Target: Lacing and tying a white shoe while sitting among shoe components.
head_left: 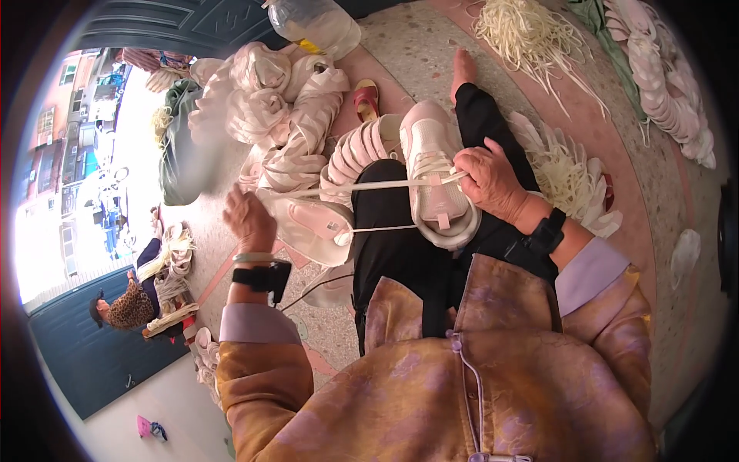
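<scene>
A pale pink and white sneaker [427, 127] rests across my knees, its toe pointing away from me. Thin cream laces cross over its tongue. A shoelace [385, 185] is drawn taut over the shoe from side to side. My left hand [251, 220], out to the left, is closed at one end of it. Beside the tongue, my right hand [493, 179] pinches the lace close to the shoe's right side. A second pale shoe [312, 223] lies by my left knee, and a thin strand runs from it to the sneaker's heel.
Behind the sneaker lie strings of pale shoes [296, 142] in a heap. Cream laces [531, 35] are piled at the far right, with another bunch of laces [566, 165] nearer. A red sandal [366, 100] is on the floor. At the left, another person [131, 306] sits among shoes.
</scene>
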`<state>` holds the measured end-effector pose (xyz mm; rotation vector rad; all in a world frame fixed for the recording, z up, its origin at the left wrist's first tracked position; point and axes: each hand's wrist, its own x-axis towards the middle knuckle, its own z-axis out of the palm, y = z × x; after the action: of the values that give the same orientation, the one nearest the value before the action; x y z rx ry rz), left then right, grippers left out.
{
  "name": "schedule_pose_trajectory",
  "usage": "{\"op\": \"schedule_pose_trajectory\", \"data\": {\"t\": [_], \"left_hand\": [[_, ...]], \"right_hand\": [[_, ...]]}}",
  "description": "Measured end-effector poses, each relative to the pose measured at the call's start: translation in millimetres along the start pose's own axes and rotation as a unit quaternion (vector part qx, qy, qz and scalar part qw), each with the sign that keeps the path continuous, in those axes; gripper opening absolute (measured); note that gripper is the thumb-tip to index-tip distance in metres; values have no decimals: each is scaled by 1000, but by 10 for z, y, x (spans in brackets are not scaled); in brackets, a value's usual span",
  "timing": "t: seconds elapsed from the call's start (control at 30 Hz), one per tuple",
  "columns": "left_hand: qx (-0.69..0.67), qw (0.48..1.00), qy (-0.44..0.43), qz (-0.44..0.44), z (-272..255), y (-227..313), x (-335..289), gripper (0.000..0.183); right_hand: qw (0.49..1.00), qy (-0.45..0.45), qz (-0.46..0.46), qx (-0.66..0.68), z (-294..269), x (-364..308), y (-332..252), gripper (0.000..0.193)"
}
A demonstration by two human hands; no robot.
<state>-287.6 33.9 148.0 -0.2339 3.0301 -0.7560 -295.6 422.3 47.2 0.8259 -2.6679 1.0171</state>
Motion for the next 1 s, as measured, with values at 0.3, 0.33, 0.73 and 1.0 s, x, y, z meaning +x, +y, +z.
{"op": "schedule_pose_trajectory", "data": {"t": [0.3,0.33,0.73,1.0], "left_hand": [[-289,914,68,278,-252,860,-217,34],[-306,894,98,314,-377,1069,-213,35],[-202,891,116,391,-185,1264,-88,2],[-208,906,62,364,-182,927,-282,8]], "right_hand": [[966,23,151,207,30,-61,-100,19],[967,21,149,205,-1,-85,-108,19],[971,-36,159,174,-335,-72,71,8],[960,-62,181,203,-385,-334,327,12]]}}
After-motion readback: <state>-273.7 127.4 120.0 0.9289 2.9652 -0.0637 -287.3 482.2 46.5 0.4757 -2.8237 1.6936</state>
